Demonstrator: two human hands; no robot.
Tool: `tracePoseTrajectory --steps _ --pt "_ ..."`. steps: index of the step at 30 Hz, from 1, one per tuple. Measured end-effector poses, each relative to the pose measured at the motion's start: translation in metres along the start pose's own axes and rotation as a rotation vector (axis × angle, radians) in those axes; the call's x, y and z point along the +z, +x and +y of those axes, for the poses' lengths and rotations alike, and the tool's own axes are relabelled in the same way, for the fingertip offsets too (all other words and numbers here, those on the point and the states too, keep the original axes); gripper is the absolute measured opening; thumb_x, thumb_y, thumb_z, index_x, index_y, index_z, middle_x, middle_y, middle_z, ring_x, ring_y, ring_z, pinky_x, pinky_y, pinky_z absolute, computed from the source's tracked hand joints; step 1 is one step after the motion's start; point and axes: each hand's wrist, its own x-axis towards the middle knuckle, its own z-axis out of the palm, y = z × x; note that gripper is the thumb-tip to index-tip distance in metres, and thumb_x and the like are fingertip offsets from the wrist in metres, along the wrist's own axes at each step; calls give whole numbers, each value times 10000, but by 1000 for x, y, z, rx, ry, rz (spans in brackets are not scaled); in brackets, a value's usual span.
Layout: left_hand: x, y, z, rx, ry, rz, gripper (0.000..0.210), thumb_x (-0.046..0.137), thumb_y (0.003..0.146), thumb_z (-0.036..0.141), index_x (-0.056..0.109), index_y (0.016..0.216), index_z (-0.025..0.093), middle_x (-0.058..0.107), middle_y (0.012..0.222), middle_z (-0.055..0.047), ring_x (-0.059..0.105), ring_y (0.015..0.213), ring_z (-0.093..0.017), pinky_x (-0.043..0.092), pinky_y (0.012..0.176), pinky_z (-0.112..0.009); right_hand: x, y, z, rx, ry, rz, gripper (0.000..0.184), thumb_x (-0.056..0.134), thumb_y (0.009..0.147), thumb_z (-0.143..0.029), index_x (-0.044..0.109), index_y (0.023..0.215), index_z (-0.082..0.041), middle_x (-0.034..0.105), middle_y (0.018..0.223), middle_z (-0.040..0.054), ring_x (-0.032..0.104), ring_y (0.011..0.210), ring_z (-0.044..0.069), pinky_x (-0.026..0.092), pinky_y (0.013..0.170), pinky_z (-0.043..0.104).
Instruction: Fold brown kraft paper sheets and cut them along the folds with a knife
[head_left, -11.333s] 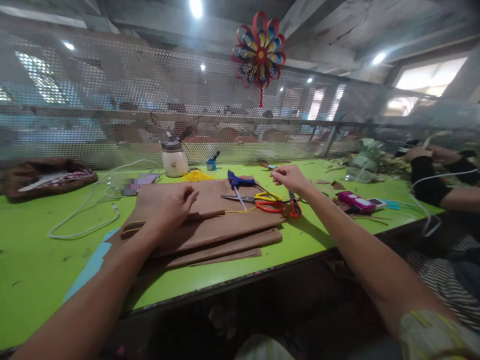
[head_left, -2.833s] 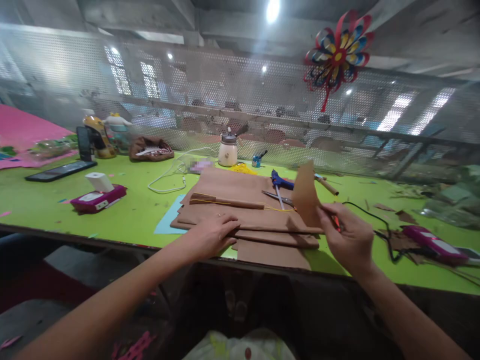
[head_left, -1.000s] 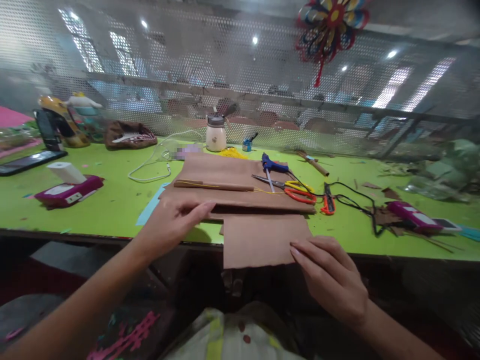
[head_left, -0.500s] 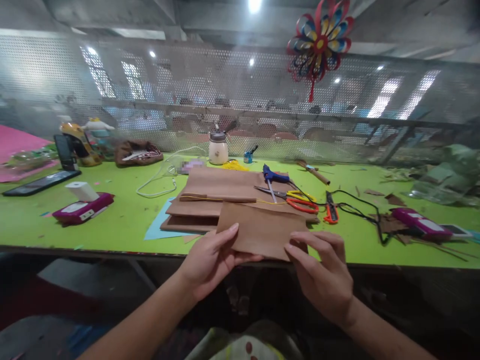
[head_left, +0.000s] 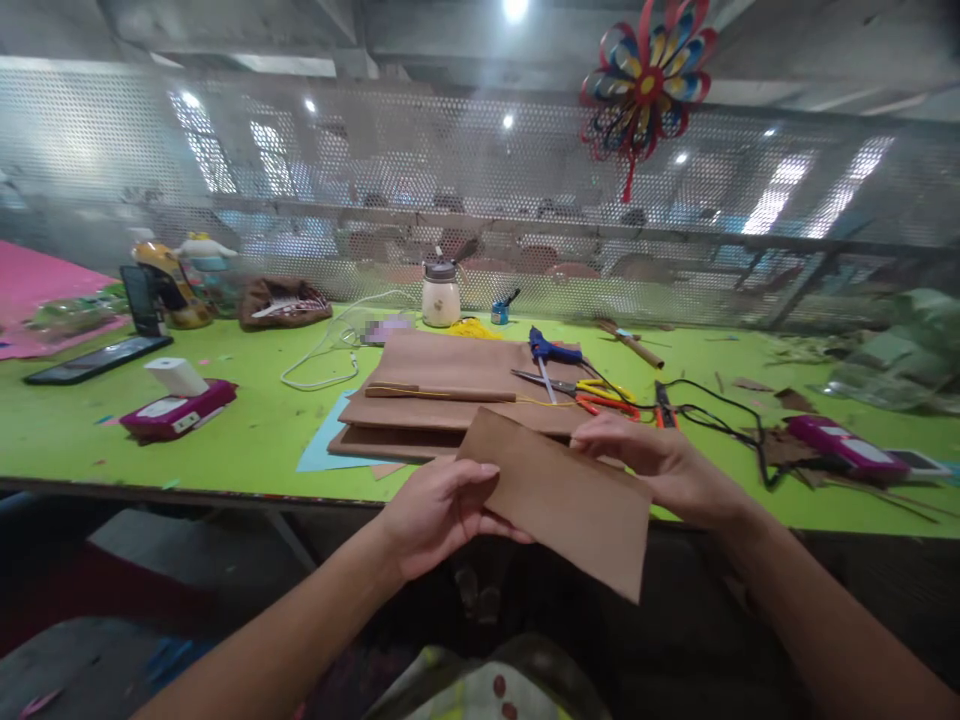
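Note:
A rectangular piece of brown kraft paper (head_left: 559, 500) is held tilted over the table's front edge, its right corner hanging low. My left hand (head_left: 442, 510) grips its left end, thumb on top and fingers beneath. At the upper right edge, my right hand (head_left: 652, 460) is closed on the paper, its thumb mostly hidden. Behind lie larger folded brown paper sheets (head_left: 442, 360) on light blue paper (head_left: 321, 440). A thin rolled brown paper stick (head_left: 450, 394) with a yellow line rests on them, beside scissors (head_left: 555, 384) and a blue glue gun (head_left: 551, 347).
On the green table (head_left: 247, 440) stand a purple power strip (head_left: 180, 408) at left and another purple power strip (head_left: 844, 448) at right. Black cable (head_left: 720, 425) runs past a cutter (head_left: 664, 405). A lidded jar (head_left: 440, 298) stands near the perforated metal screen (head_left: 390, 180).
The paper has tilted, its right end swinging down and toward me. My right hand has moved from its lower right corner up to its upper edge. My left hand keeps its hold.

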Motion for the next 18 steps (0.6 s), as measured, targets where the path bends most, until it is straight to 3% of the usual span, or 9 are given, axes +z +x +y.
tracePoseTrajectory --steps 5,8,11,18 --pt "2 3 -2 -43 -24 -63 269 529 799 159 636 1029 67 702 899 -139 686 786 -255 586 657 -410 0 20 -7 87 118 -236 252 647 841 -354 713 1047 -223 588 1032 84 581 939 173 481 764 261" --pt "4 5 -1 -70 -32 -24 324 506 809 157 609 1097 51 701 935 -164 691 787 -265 577 647 -400 2 27 -7 41 90 -276 271 665 816 -404 748 931 -173 616 932 81 582 863 168 470 747 270" --pt "7 7 -1 -80 -36 -27 378 498 818 202 583 1143 29 700 926 -187 694 803 -305 561 683 -430 7 29 -4 91 105 -256 271 680 796 -405 747 874 -154 661 869 73 598 821 177 481 750 297" --pt "13 13 -3 -90 -133 -82 506 407 922 472 565 1226 100 694 996 -174 692 852 -300 544 741 -419 32 31 -10 418 295 -93 321 671 774 -468 678 837 -153 669 739 20 613 602 147 498 583 275"
